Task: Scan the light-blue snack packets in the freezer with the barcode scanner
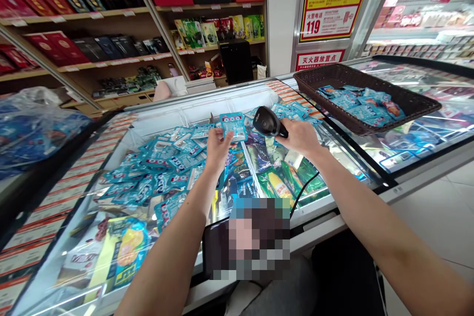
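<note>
My left hand (219,147) pinches a small blue snack packet (234,127) by its lower left edge, above the freezer's glass top. Facing it from the right is a black handheld barcode scanner (267,122), whose handle my right hand (300,136) wraps around. A black cable (301,192) runs down from the scanner side toward me. Many similar blue packets (163,160) lie in a loose heap left of my left hand, and a smaller group (292,109) lies behind the scanner.
A dark woven basket (414,96) with blue packets stands at right on the freezer. Frozen goods, including a corn bag (277,183), show under the glass. A black screen device (217,247) sits at the near edge. A plastic-wrapped bundle (37,126) lies left; shelves (218,5) stand behind.
</note>
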